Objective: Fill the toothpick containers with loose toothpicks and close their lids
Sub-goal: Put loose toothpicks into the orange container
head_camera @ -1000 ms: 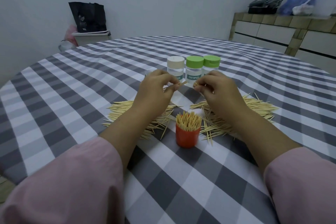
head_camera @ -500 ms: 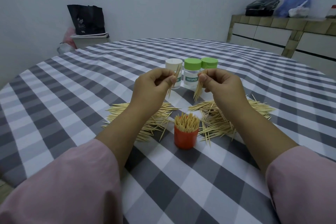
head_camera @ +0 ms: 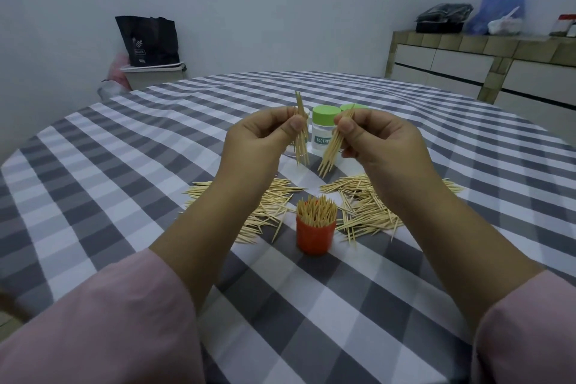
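i saw orange container (head_camera: pixel 315 234) packed full, lid not on. left hand (head_camera: pixel 258 146) and right hand (head_camera: pixel 378 142) each pinched toothpick bundle above it. loose toothpicks (head_camera: pixel 364 206) flanked it; green-lidded container (head_camera: pixel 324 129) behind, closed.

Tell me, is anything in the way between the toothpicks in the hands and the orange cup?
Nothing visible. Both bundles, left and right, hang in open air above the orange cup, whose top is open but already packed with toothpicks.

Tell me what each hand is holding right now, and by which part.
Left hand pinches a toothpick bundle near mid-length. Right hand pinches another bundle near its upper end, tips pointing down.
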